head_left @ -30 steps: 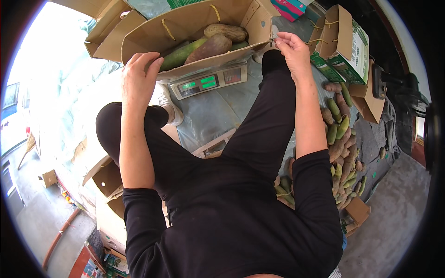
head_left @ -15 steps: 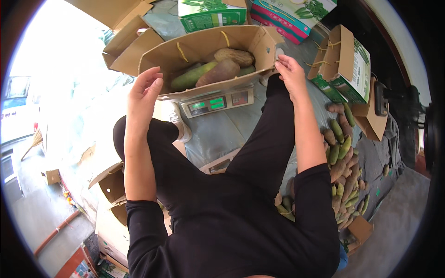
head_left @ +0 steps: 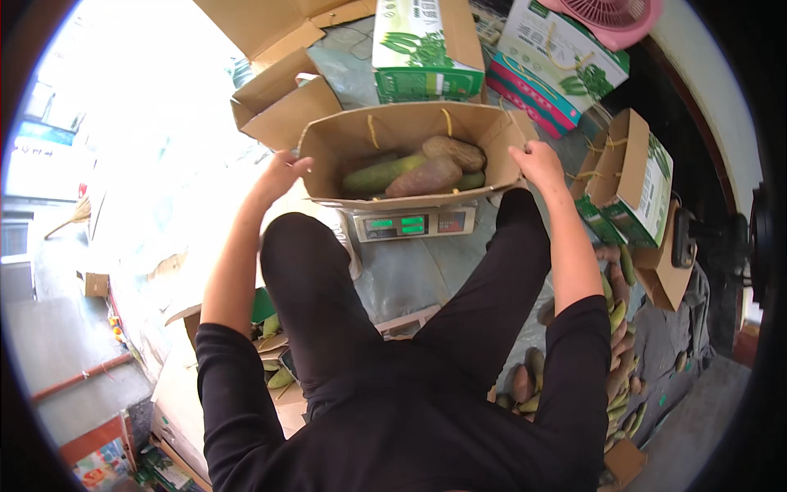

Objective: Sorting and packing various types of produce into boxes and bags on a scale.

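An open-topped cardboard carton [head_left: 410, 202] with yellow cord handles stands in front of me on a digital scale [head_left: 416, 223] with green lit digits. Inside lie several long, radish-like root vegetables, among them a green one [head_left: 370, 177] and a reddish-brown one [head_left: 425, 178]. My left hand [head_left: 284, 174] is at the carton's left end, its curled fingers closed at the edge. At the opposite end, my right hand [head_left: 539, 164] pinches the upper edge of the side panel. Neither hand touches the vegetables.
Printed green-and-white cartons stand behind [head_left: 429, 49] and to the right [head_left: 627, 180]. An open brown box [head_left: 287, 98] is at the back left. Loose root vegetables [head_left: 620, 328] are heaped by my right side. A pink fan [head_left: 611, 18] sits at the far right back.
Both hands have come onto the carton's ends, and their fingers have closed from a looser, spread pose. The view has shifted, so the carton appears lower and farther right.
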A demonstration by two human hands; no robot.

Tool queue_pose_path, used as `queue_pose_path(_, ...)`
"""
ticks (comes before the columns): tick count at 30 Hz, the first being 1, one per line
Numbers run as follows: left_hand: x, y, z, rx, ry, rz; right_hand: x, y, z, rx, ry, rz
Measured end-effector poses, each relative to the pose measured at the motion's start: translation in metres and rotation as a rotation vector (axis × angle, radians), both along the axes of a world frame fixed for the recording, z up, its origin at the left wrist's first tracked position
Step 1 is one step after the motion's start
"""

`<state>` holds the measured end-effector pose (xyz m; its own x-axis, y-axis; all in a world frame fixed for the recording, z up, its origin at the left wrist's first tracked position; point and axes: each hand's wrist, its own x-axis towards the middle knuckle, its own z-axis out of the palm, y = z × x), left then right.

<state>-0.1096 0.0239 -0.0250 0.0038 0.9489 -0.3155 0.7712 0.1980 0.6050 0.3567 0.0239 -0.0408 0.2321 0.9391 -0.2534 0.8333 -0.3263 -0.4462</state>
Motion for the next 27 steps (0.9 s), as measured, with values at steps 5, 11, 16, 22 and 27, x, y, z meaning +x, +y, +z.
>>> queue_pose_path(5, 0.021, 0.025, -0.025, -0.189, 0.078, 0.111, 0.007, 0.01, 0.0, -0.141, -0.123, 0.0)
queue_pose_path(11, 0.0, 0.039, -0.07, -0.366, 0.234, 0.055, -0.009, 0.003, 0.002, -0.054, -0.277, 0.068)
queue_pose_path(16, 0.005, 0.008, -0.019, -0.17, 0.371, 0.024, -0.023, -0.003, 0.023, -0.054, -0.309, 0.089)
queue_pose_path(22, -0.113, -0.003, -0.106, 0.015, 0.424, -0.095, -0.082, 0.013, 0.044, 0.063, -0.271, 0.268)
queue_pose_path(27, -0.159, -0.028, -0.08, 0.065, 0.703, -0.461, -0.149, 0.022, 0.043, 0.065, -0.226, 0.329)
